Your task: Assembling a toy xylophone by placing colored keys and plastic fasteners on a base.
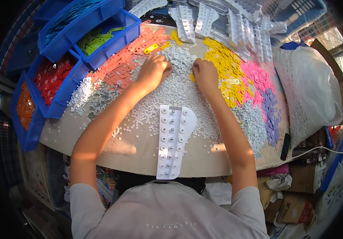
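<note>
Smooth plastic tray (pixel 190 119), matt tabletop (pixel 146 160)

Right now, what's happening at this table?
A person has the left hand and right hand at a heap of white pieces; whether the fingers hold any is unclear. A white tray lies at the near edge, between the forearms. Coral strips lie to the left, yellow ones to the right.

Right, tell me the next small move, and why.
Perhaps pinch a few pieces off the white pile: the left hand and right hand sit at its two sides, any held pieces hidden, and neither touches the white tray.
</note>
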{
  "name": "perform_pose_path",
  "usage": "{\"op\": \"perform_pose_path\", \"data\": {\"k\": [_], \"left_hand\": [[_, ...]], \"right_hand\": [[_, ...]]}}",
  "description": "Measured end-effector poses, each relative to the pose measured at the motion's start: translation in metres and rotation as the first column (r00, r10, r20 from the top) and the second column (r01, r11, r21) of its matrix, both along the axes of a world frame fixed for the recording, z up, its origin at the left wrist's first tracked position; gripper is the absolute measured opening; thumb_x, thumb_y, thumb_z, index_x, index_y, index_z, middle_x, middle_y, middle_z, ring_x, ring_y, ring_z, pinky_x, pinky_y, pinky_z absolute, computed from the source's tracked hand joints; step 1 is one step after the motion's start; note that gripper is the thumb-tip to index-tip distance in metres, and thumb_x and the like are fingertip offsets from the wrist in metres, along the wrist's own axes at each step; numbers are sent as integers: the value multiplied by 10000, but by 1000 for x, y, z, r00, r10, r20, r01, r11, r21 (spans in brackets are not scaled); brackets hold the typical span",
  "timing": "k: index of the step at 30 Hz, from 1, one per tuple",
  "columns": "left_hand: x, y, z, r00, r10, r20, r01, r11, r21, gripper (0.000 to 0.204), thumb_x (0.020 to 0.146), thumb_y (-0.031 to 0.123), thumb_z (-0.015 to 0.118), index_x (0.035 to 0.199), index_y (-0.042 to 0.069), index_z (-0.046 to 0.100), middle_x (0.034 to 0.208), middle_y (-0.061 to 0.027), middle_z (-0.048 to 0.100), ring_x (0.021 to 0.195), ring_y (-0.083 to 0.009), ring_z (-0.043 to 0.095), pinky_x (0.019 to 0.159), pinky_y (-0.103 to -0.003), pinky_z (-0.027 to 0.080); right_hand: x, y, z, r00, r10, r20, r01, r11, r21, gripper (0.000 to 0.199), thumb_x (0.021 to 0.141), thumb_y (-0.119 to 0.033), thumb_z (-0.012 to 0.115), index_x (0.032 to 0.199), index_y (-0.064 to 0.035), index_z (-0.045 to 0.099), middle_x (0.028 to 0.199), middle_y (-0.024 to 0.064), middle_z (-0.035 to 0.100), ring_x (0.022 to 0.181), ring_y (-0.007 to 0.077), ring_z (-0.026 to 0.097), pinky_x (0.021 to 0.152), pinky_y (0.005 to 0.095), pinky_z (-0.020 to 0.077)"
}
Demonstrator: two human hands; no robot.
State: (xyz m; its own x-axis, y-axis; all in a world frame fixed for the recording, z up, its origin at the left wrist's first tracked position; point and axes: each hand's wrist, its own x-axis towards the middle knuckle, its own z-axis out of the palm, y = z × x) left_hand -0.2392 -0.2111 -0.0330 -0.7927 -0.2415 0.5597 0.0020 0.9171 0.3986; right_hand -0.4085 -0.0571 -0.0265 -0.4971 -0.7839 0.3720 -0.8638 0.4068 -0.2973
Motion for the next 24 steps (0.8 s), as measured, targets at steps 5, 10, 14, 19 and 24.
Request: {"op": "perform_pose_path", "data": {"k": [5,10,14,19,24], "left_hand": [[-1,7,-2,998,49,44,-46,998,-46,120,745,58,787,848,60,727,834,-71,656,916,-291,621,928,-412,464],[-6,4,-16,995,91,48,-102,908,406,161,712,100,829,796,42,704,797,-85,639,832,-255,637,780,-381,504],[-6,-1,-19,987,149,61,-161,925,344,191,667,134,845,731,62,681,797,-81,642,842,-272,632,764,-407,495],[-4,-1,-18,990,143,-11,-136,956,262,240,698,163,849,729,45,643,804,-85,638,834,-271,622,751,-415,491],[18,22,26,964,119,237,-232,809,540,203,823,167,806,831,33,652,820,-88,688,782,-212,657,712,-345,500]], "right_hand": [[3,11,3,997,22,75,-20,1000,-19,114,826,-124,725,886,-48,664,851,148,679,861,360,636,751,482,494],[10,17,-1,998,64,-29,-65,997,-41,117,831,-103,711,840,-36,615,832,156,668,825,382,622,740,485,488],[16,22,-7,961,50,-274,-53,999,-5,70,832,-112,675,885,-86,637,822,103,649,864,302,610,767,439,452],[23,22,-7,882,-4,-471,3,1000,-3,97,819,-114,637,914,-125,654,830,64,638,902,252,599,803,407,424],[22,20,-10,903,-52,-426,67,998,19,86,839,-106,631,923,-114,644,831,89,635,870,271,609,770,419,445]]}}
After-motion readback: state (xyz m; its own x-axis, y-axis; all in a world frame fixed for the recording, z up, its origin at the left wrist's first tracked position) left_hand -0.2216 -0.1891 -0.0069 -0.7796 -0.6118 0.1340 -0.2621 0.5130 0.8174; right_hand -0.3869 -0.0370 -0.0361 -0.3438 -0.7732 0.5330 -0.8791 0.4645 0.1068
